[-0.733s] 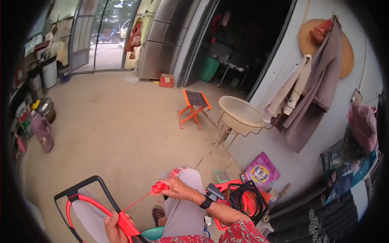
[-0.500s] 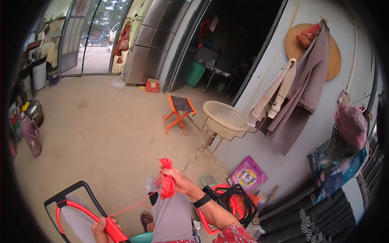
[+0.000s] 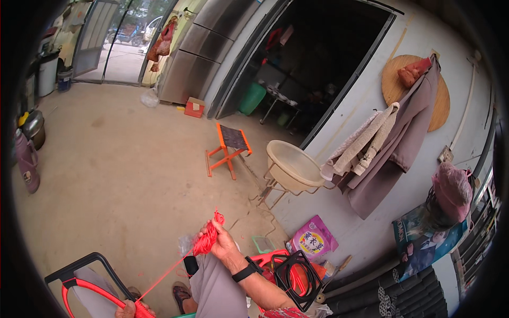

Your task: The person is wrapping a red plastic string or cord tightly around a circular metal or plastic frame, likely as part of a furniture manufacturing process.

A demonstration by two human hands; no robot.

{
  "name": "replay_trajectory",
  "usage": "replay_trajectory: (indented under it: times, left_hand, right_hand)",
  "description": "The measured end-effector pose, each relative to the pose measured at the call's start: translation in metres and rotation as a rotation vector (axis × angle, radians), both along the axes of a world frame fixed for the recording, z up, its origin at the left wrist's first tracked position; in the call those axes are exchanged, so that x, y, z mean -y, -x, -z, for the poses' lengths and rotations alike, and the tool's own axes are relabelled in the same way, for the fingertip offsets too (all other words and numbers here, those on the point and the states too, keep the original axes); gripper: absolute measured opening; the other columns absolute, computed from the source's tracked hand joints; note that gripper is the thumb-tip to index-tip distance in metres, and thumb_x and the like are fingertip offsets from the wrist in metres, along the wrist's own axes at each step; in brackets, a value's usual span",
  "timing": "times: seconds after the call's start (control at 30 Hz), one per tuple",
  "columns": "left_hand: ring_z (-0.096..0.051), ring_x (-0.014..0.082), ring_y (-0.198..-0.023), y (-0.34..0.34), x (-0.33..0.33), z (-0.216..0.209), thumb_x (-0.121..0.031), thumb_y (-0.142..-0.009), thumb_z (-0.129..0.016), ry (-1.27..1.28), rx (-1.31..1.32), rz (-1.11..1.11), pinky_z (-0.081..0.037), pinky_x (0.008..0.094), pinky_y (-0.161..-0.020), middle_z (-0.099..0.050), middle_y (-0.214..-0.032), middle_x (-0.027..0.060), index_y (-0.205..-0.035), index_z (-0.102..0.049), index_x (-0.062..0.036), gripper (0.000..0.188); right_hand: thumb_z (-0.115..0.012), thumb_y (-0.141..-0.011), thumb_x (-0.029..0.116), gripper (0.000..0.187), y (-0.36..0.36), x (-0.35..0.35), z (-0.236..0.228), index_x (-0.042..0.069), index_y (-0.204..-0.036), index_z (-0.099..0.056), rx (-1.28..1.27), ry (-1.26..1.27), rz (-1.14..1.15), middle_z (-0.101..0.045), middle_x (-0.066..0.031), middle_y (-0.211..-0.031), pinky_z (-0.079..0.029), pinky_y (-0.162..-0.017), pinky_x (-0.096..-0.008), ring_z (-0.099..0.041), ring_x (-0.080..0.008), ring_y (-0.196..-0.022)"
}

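Note:
My right hand (image 3: 222,246) is closed round a bundle of red cord (image 3: 204,241), above my right knee in grey trousers. A single taut strand runs from the bundle down to my left hand (image 3: 127,309) at the lower edge. There my left hand grips a red curved bar (image 3: 87,289), which bears tight turns of red cord beside the fingers. The bar is joined to a black angular frame (image 3: 94,258) over my left leg. Part of the bar and of my left hand is cut off by the picture's lower edge.
Several black and red frames (image 3: 298,275) lie right of my forearm, by a purple bag (image 3: 313,237). A folding stool (image 3: 233,139) and a basin on a stand (image 3: 297,164) stand ahead. Black tubes (image 3: 419,297) are stacked at right. A thermos (image 3: 26,161) stands far left.
The view has shifted, with both hands now a little further left and lower in it. My right hand has turned, tilting the cord bundle from upright to slanting. The strand runs more steeply.

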State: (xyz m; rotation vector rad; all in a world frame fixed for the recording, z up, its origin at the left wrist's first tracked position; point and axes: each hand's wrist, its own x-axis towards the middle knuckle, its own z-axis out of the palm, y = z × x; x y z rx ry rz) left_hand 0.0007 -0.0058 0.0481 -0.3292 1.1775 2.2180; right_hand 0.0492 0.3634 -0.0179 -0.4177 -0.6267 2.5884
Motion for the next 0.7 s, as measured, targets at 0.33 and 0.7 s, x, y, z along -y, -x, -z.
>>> replay_trajectory:
  times: [0.33, 0.7]
  left_hand:
    - [-0.060, 0.0182, -0.073, 0.011, -0.002, 0.004, -0.020, -0.089, -0.064, -0.024, 0.005, 0.018, -0.050, 0.0276, -0.067, -0.062, -0.084, 0.0079, -0.092, -0.058, -0.0043, 0.017]
    - [-0.064, 0.0229, -0.057, 0.009, 0.009, 0.042, -0.024, -0.094, -0.059, -0.064, -0.094, -0.169, -0.056, 0.0332, -0.052, -0.065, -0.075, 0.0149, -0.095, -0.053, 0.0007, 0.025]
  right_hand:
    - [-0.058, -0.092, 0.017, 0.017, -0.015, -0.077, 0.040, 0.005, -0.083, -0.049, 0.061, 0.261, 0.392, -0.049, -0.0046, -0.071, -0.046, -0.057, -0.0295, -0.049, -0.0175, -0.063]
    - [-0.059, -0.092, 0.023, 0.023, -0.020, -0.029, -0.030, 0.007, -0.106, -0.052, 0.393, -0.286, -0.037, -0.049, -0.0019, -0.071, -0.041, -0.047, -0.0266, -0.046, -0.0124, -0.055]
